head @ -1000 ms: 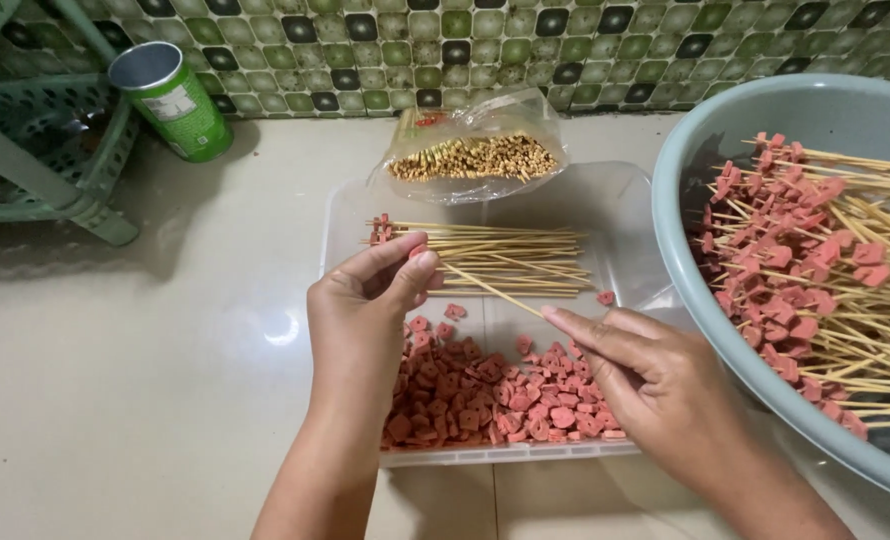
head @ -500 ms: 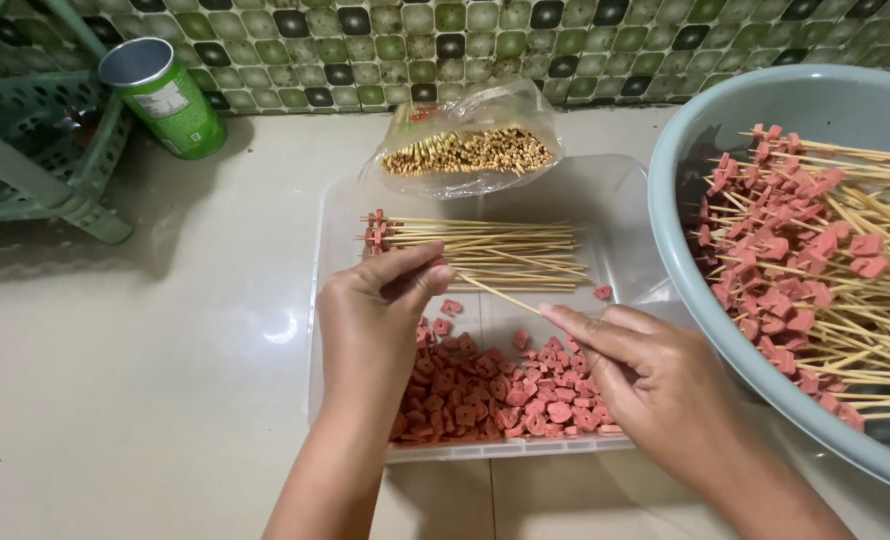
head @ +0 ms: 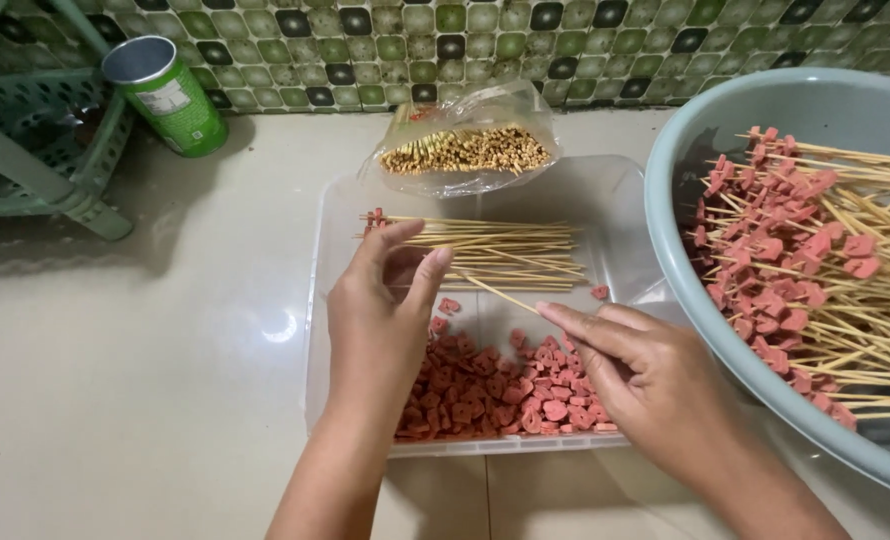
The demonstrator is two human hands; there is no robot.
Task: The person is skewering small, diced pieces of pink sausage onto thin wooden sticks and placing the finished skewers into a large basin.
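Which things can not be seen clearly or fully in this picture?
Head view only:
- Left hand: its fingers cover the skewer tip, so any meat piece there is hidden.
- Right hand: the skewer's rear end is hidden in its grip.
- Grey basin: cut off by the right edge.
- Green rack: cut off at the left edge.

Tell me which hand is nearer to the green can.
Left. The left hand hovers over the clear tray, right of and below the green can by the tiled wall. The right hand, holding a skewer, is farther right, beside the grey basin.
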